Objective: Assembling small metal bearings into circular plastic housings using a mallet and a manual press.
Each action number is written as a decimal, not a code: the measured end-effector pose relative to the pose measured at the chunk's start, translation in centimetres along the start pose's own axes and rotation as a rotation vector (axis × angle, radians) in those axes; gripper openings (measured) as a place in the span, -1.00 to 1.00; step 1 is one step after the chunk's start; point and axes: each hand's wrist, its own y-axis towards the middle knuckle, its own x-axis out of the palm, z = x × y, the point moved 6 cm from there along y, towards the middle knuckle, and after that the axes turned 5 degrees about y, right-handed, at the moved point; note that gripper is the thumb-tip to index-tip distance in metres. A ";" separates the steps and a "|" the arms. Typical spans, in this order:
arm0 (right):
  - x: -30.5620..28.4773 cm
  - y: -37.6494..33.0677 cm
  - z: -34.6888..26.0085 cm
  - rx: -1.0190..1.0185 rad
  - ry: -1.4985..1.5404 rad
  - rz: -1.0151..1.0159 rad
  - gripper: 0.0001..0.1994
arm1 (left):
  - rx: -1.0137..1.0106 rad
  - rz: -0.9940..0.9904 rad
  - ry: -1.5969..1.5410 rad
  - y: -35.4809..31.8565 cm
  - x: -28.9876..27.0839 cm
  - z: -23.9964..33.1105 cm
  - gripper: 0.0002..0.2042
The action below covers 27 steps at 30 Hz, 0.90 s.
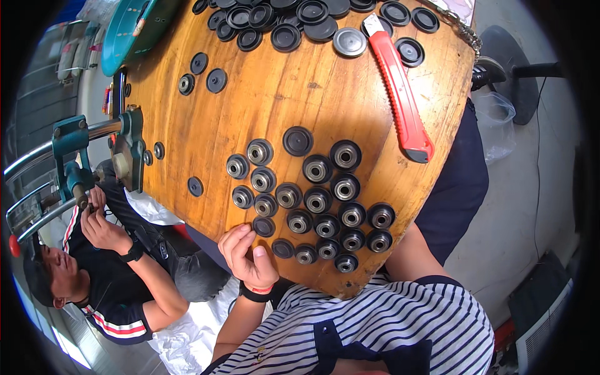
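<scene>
My left hand point(249, 259) is at the near edge of the wooden table, with the thumb apart from the bent fingers and nothing visible in its grasp. Its fingertips are beside a plain black round cap point(264, 226); whether they touch it I cannot tell. Another plain cap point(283, 249) lies just to the right. Beyond them stand several black round pieces with metal bearing centres point(317, 200), grouped closely together. My right forearm point(415, 256) reaches under the table's right edge, and the hand itself is hidden.
A red utility knife point(400, 94) lies at the right of the wooden table point(187, 131). Black caps point(285, 37) are heaped at the far side, beside a metal disc point(350, 42). A green clamp-like tool point(128, 150) is at the left edge, where a co-worker point(115, 269) sits.
</scene>
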 end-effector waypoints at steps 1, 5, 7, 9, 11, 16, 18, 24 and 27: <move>-0.1 0.0 0.1 0.006 -0.003 -0.002 -0.68 | 0.018 -0.018 -0.005 0.0 0.0 0.1 -0.76; 0.5 0.5 0.0 0.012 -0.018 -0.008 -0.68 | 0.022 -0.039 0.006 0.4 0.3 0.3 -0.75; 0.2 -0.1 0.5 0.013 -0.023 -0.018 -0.68 | 0.015 -0.033 0.008 0.3 0.1 0.3 -0.76; -0.1 -0.7 0.2 -0.006 -0.027 -0.019 -0.68 | 0.017 -0.016 -0.011 0.5 0.1 0.4 -0.77; -0.3 -1.0 0.1 -0.025 -0.032 -0.028 -0.68 | 0.014 0.013 -0.033 0.5 0.1 0.5 -0.81; 0.5 -0.1 -0.3 -0.087 -0.057 -0.062 -0.67 | 0.031 0.058 -0.019 0.8 -0.2 0.8 -0.84; 0.7 0.1 -0.6 -0.120 -0.083 -0.073 -0.67 | 0.057 0.003 0.002 1.0 -0.1 1.3 -0.85; -6.4 -0.9 -3.0 -0.207 -0.201 -0.090 -0.67 | 0.026 0.053 -0.028 0.5 -1.1 1.7 -0.86; -12.3 -2.8 -9.4 -0.565 -0.251 -0.153 -0.66 | -0.348 -0.114 -0.801 -1.1 -0.9 1.9 -0.76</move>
